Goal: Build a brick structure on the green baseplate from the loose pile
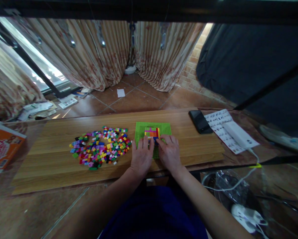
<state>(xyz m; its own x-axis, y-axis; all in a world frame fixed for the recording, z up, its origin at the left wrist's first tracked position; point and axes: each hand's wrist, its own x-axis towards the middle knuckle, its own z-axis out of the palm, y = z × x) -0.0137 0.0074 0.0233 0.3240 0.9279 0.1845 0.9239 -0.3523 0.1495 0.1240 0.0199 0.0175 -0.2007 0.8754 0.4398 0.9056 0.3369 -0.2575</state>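
Meeting over one green baseplate (pixel 166 128): two hands

Both the left hand (pixel 142 156) and right hand (pixel 169 152) curl their fingers at the near edge of one multicoloured brick patch (pixel 152 132) on the baseplate; I can't tell whether they pinch anything. Loose bricks (pixel 101 146), dozens, spread left. Rightward: one phone (pixel 200 121), one printed sheet (pixel 217 117). Far left, one orange box (pixel 4 147) bears blurred white characters.
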